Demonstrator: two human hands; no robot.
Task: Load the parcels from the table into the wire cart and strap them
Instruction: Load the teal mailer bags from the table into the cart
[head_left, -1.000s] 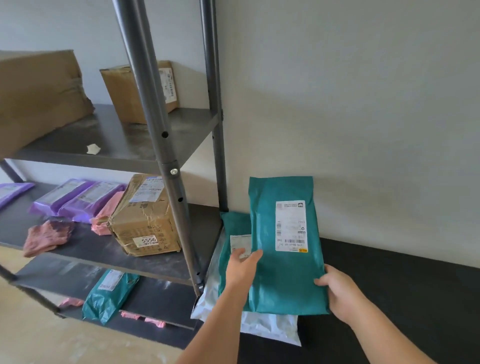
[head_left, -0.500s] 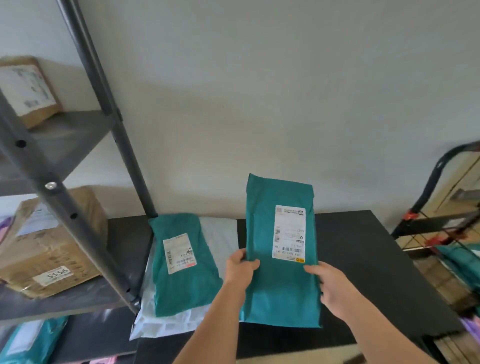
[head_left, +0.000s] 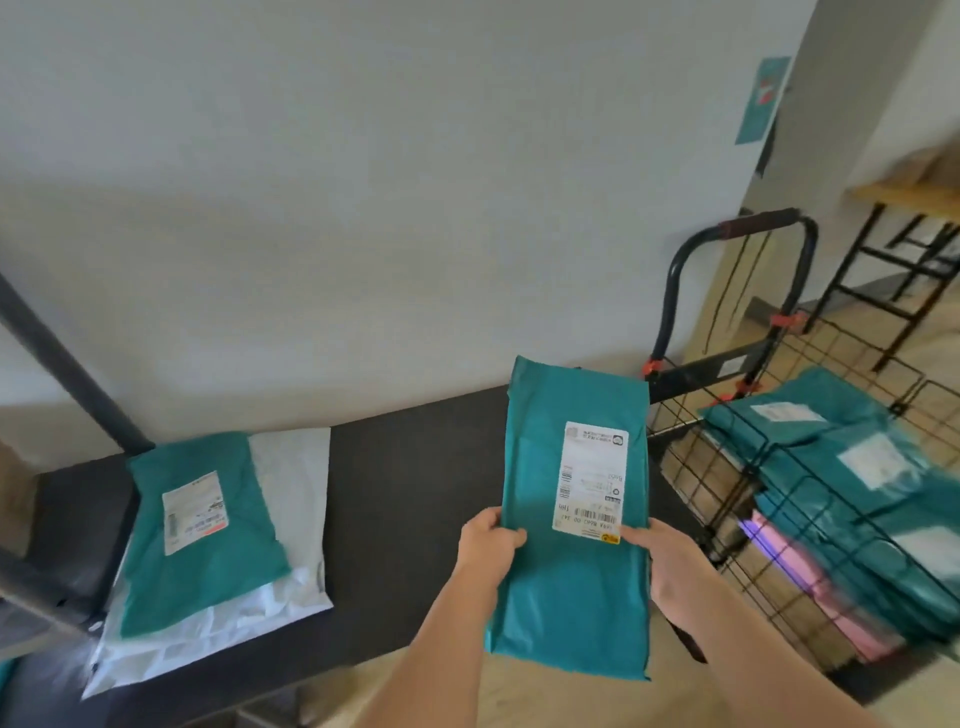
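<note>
I hold a teal parcel (head_left: 574, 582) with a white label upright over the right end of the black table (head_left: 415, 478). My left hand (head_left: 488, 540) grips its left edge and my right hand (head_left: 662, 556) grips its right edge. On the table's left end another teal parcel (head_left: 208, 551) lies on top of a white parcel (head_left: 296, 478). The black wire cart (head_left: 737, 467) stands to the right of the table. It holds several teal parcels (head_left: 841, 467) stacked over a pink one (head_left: 810, 587).
A dark shelf post (head_left: 62, 358) slants up at the far left by the wall. The cart's black handle (head_left: 748, 228) rises behind it. A wooden table with black legs (head_left: 909, 244) stands at the far right. Pale floor shows below the table.
The view has swung right, away from the shelf, and the cart has come into sight. The teal parcel in both hands has moved right, toward the table's right end and the cart.
</note>
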